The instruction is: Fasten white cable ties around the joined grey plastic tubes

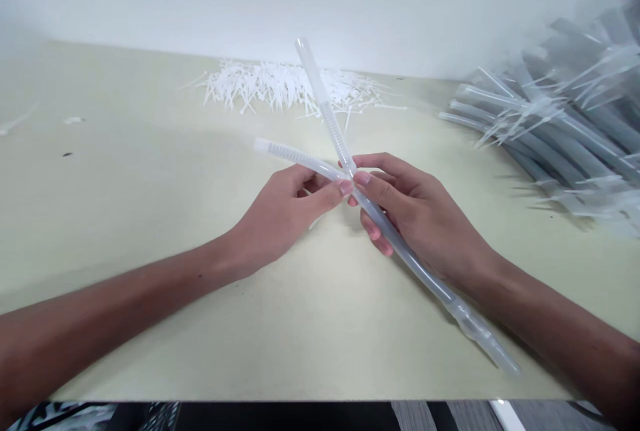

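A translucent plastic tube (415, 263) slants across the middle of the head view, with ribbed stretches at its upper part and a wider bulge near its lower end. It splits into two arms at the top, or two tubes cross there; the fingers hide which. My left hand (295, 208) pinches the shorter ribbed arm (295, 156) close to the crossing. Thumb and fingers of my right hand (405, 198) close round the tube just beside it. Both thumbs almost touch at the crossing.
Behind my hands lies a loose pile of white cable ties (265, 88) along the wall. Bundles of similar clear tubes (565, 118), bound with ties, are stacked at the right. A small white piece (74, 120) lies at the left. The table's front edge (300, 400) runs along the bottom.
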`<state>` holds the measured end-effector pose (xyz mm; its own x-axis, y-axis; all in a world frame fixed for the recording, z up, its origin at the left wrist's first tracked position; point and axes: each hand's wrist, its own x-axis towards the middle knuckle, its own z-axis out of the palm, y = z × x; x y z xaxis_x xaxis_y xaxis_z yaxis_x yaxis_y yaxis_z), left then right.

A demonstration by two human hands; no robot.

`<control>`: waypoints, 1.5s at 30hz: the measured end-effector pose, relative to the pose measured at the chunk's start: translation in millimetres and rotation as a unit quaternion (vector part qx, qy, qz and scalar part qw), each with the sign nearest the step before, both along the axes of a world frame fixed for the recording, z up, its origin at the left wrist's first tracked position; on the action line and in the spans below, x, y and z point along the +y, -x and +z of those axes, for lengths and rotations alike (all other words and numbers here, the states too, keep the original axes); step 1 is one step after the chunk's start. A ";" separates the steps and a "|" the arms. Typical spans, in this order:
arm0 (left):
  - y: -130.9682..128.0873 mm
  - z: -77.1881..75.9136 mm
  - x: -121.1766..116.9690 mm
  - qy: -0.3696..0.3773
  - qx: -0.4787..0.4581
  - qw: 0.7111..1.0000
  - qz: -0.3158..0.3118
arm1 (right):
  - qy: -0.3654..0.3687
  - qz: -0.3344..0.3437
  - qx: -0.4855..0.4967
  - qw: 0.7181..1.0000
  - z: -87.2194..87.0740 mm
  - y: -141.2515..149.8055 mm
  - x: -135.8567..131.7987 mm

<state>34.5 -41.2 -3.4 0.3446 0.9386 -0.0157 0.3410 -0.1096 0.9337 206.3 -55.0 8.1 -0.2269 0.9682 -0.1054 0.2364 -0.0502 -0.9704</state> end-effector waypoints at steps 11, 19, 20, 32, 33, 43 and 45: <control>0.5 -3.5 2.1 -0.034 0.012 0.999 -0.008 | 0.019 -0.001 0.014 1.000 -3.9 -3.1 1.6; 3.2 -4.9 3.7 -0.037 0.021 0.999 -0.025 | 0.085 0.013 0.108 0.990 -4.5 -5.9 3.5; 4.0 -4.1 3.9 -0.037 0.029 0.998 -0.042 | 0.103 0.021 0.126 0.987 -3.7 -6.9 4.1; 5.8 7.1 -1.3 -0.036 0.088 0.988 -0.122 | 0.099 0.002 0.201 0.975 -5.3 -10.0 15.2; 4.2 7.7 -2.9 -0.044 0.088 0.988 -0.117 | 0.065 -0.008 0.181 0.981 -7.2 -9.3 14.8; -10.6 3.5 -13.2 -0.056 0.085 0.991 -0.086 | -0.086 -0.054 -0.032 0.994 -13.2 -2.1 8.2; -7.1 0.6 -10.1 -0.043 0.100 0.991 -0.077 | -0.076 -0.058 -0.045 0.994 -14.2 -2.7 10.0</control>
